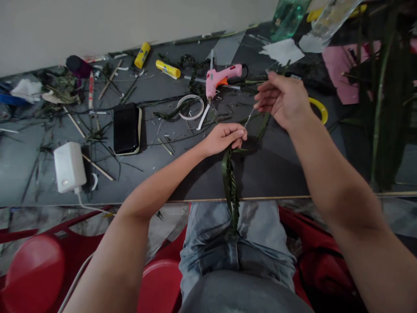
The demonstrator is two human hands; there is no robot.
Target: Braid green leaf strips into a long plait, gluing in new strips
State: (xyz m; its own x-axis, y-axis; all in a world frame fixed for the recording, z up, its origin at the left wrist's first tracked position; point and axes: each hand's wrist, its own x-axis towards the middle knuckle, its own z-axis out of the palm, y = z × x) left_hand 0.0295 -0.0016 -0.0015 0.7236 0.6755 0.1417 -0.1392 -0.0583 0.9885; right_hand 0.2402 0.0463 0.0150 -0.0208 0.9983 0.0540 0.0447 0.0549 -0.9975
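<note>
My left hand [226, 138] is closed around the top of a braided strip of green leaf [232, 187]. The braid hangs from it over the table edge towards my lap. A thin, pale, twisted strand [250, 117] runs from my left fingertips up to my right hand [284, 99]. The right hand is raised over the table with curled fingers, pinching the strand. A loose green leaf blade [263, 126] curves between the two hands. Behind the left hand lies a pink glue gun [215, 80], near a white tape ring [190, 107].
A black phone [126, 129] and a white power bank [69, 167] with a cable lie at left. Two yellow glue sticks [167, 68] are at the back. Leaf scraps and wooden sticks [97, 167] litter the table. A yellow ring [321, 109] and bottles [288, 19] are at right.
</note>
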